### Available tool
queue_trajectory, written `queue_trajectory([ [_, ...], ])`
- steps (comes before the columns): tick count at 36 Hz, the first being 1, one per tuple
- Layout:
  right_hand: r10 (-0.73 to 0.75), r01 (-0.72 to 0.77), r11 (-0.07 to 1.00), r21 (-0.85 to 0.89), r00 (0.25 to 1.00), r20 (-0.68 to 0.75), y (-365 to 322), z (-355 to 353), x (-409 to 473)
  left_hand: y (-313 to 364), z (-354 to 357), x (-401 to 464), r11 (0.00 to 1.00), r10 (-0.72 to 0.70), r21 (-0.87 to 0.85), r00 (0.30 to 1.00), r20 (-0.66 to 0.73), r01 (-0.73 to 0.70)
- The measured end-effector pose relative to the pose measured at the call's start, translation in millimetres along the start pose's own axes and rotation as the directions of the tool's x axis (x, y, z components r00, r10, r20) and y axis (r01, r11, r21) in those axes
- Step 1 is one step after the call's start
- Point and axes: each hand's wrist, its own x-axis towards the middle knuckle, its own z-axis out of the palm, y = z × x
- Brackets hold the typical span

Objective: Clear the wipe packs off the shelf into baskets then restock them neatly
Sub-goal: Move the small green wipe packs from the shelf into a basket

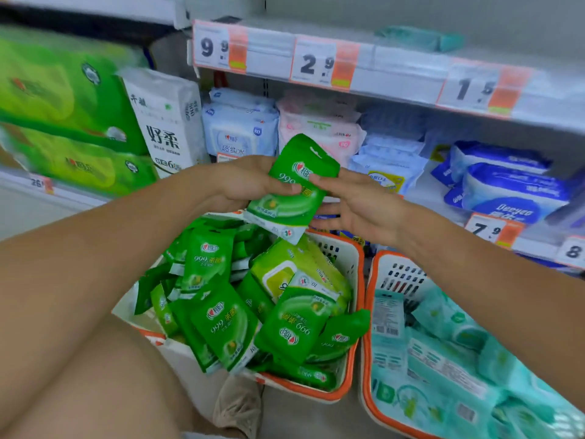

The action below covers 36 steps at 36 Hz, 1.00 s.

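My left hand [250,182] grips a small stack of green wipe packs [296,188], thumb across the front, above the left basket. My right hand [357,201] touches the stack's right edge with thumb and fingers, fingers fairly straight behind it. Below sits a white basket with an orange rim [354,312] heaped with several green wipe packs [221,318]. To its right a second orange-rimmed basket [367,343] holds teal wipe packs [443,369]. One teal pack [421,38] lies on the upper shelf [395,71], which is otherwise bare.
The middle shelf holds blue and pink wipe packs [240,128] and dark blue packs [506,188] at right. Large green tissue bundles [63,115] and a white tissue pack [164,122] stand at left. Price tags line the shelf edges. My knee fills the lower left.
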Motion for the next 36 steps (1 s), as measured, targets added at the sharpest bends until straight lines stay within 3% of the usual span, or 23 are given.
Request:
queue_trajectory([
  [2,-0.012,0.018,0.997,0.069,0.996,-0.086,2.2,-3.2,3.7,1.1,8.5,4.8,0.999,-0.015,-0.045,0.999,0.034,0.016],
  [7,-0.046,0.038,0.998,-0.050,0.983,-0.176,3.4,-27.4,6.3,2.8,8.2,15.7,0.999,-0.039,0.005,0.999,-0.019,0.039],
  [12,-0.062,0.059,0.998,-0.029,0.986,-0.152,5.2,-46.4,6.1,1.3,2.6,20.8,0.999,-0.030,0.029,0.999,0.009,0.030],
  [14,-0.142,0.118,0.986,-0.119,0.965,-0.219,6.0,-51.2,7.5,1.9,3.5,22.6,0.990,-0.053,0.131,0.998,-0.037,0.058],
  [15,-0.211,0.157,0.966,-0.207,0.938,-0.274,7.8,-55.5,8.9,1.5,2.5,24.2,0.962,-0.037,0.266,0.995,-0.092,0.061],
  [17,-0.437,0.209,0.817,-0.538,0.832,-0.342,16.4,-69.4,14.4,2.5,0.0,26.4,0.808,0.050,0.586,0.986,-0.159,0.053],
  [19,-0.567,0.107,0.555,-0.825,0.774,-0.281,33.4,-83.9,20.6,2.6,1.5,25.8,0.713,0.073,0.699,0.988,-0.136,0.043],
  [21,-0.500,-0.037,0.435,-0.900,0.821,-0.275,60.4,-92.3,23.2,2.1,4.5,25.4,0.706,0.052,0.707,0.995,-0.088,0.025],
  [23,-0.317,-0.140,0.423,-0.895,0.902,-0.291,89.2,-92.9,20.1,0.7,8.2,28.4,0.682,0.049,0.731,0.997,-0.051,0.004],
  [28,-0.115,-0.188,0.530,-0.827,0.950,-0.289,121.5,-99.5,19.9,-6.4,14.1,36.8,0.706,0.014,0.707,0.999,0.034,-0.034],
  [33,-0.224,-0.144,0.443,-0.885,0.938,-0.265,73.6,-96.4,18.2,-6.8,13.0,42.9,0.749,0.049,0.660,0.998,0.034,-0.060],
  [36,-0.392,-0.031,0.466,-0.884,0.889,-0.238,6.6,-89.9,6.8,0.3,10.8,47.1,0.751,0.213,0.644,0.977,-0.032,-0.143],
])
